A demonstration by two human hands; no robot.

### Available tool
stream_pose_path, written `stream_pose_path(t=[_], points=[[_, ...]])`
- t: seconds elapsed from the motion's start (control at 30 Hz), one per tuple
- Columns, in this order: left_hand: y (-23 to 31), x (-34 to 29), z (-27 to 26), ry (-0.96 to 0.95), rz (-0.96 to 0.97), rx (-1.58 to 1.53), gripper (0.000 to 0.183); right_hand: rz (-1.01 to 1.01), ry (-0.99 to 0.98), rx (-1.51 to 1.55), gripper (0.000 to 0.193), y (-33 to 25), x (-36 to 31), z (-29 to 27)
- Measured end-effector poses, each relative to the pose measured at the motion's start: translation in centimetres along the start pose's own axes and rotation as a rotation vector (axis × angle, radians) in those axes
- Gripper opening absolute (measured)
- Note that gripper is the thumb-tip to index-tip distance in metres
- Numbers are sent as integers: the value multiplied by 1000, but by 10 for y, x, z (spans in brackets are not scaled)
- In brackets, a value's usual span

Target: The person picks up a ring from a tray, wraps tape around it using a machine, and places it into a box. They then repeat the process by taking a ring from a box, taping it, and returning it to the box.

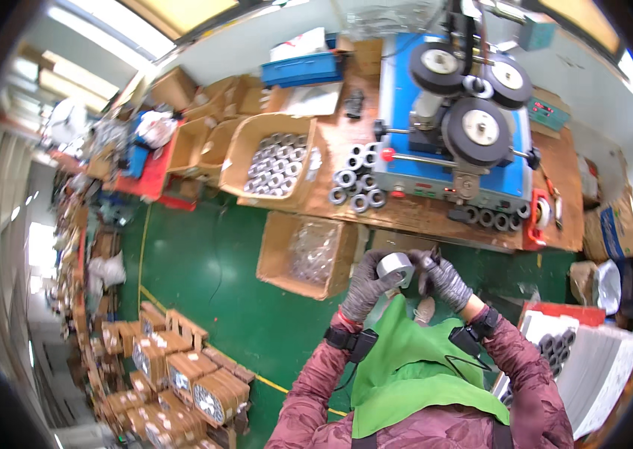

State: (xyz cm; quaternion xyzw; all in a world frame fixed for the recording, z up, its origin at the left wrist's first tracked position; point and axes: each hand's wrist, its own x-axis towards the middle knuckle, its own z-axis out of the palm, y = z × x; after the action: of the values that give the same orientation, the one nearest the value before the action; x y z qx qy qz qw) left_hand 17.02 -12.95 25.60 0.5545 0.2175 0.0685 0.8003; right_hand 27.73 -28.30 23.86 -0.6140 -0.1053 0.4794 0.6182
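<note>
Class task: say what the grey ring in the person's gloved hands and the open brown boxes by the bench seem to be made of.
Grey ring: probably metal, dull silvery sheen on its smooth band. Open brown boxes: corrugated cardboard, matte tan walls with folded flaps. Left hand and right hand wear grey knitted gloves, seemingly fabric.

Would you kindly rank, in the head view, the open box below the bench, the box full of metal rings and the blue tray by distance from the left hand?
From the left hand:
1. Open box, just left of it, on the floor.
2. Box of rings, farther up-left, at the bench edge.
3. Blue tray, farthest, at the bench's back.
</note>
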Motion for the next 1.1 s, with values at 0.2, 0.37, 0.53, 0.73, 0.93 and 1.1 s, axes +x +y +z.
stream_pose_path(t=[0.2, 0.37, 0.53, 0.73, 0.93, 1.1], points=[[23, -61, -40, 266, 237, -14, 44, 102, -478, -104, 36, -30, -49, 64], [31, -81, -80, 352, 262, -178, 45, -962, -355, -602, 23, -60, -35, 120], [53, -85, -127, 323, 336, -329, 48, -777, -514, -729, 20, -55, -26, 205], [70, -95, -206, 258, 393, -104, 47, -889, -390, -517, 14, -106, 49, 266], [96, -95, -263, 139, 417, -39, 44, 32, -411, 26, 23, -87, 92, 309], [99, -99, -277, 370, 436, -290, 40, 105, -319, 334, 24, -70, 113, 323]])
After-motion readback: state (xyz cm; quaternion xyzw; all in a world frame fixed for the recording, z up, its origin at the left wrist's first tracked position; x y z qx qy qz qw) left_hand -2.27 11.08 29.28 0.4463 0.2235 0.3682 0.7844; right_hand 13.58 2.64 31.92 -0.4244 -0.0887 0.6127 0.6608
